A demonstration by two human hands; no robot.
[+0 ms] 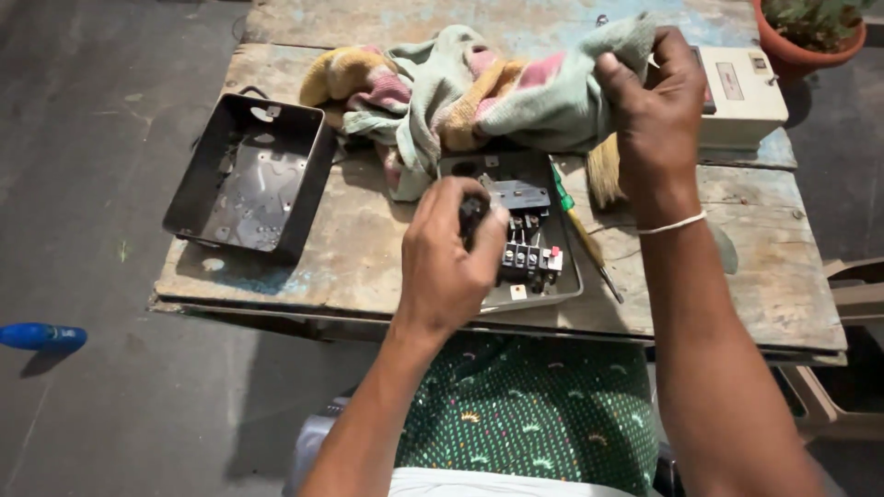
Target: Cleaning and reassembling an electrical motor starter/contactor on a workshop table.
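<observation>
Your left hand point(451, 262) pinched a black part on the switch unit point(525, 235) at the desk point(368, 248) edge while your right hand point(656, 101) clutched the cloth point(479, 92); tugging could have dragged the unit off.

1. The left hand point(448, 260) covered the small dark part it gripped; its shape could not be determined.
2. The towel point(479, 92) hid the switch unit's point(525, 235) upper edge.
3. The right hand point(656, 110) concealed part of the white box point(741, 101).
4. The flowerpot point(810, 37) was cut off by the frame's top edge.
</observation>
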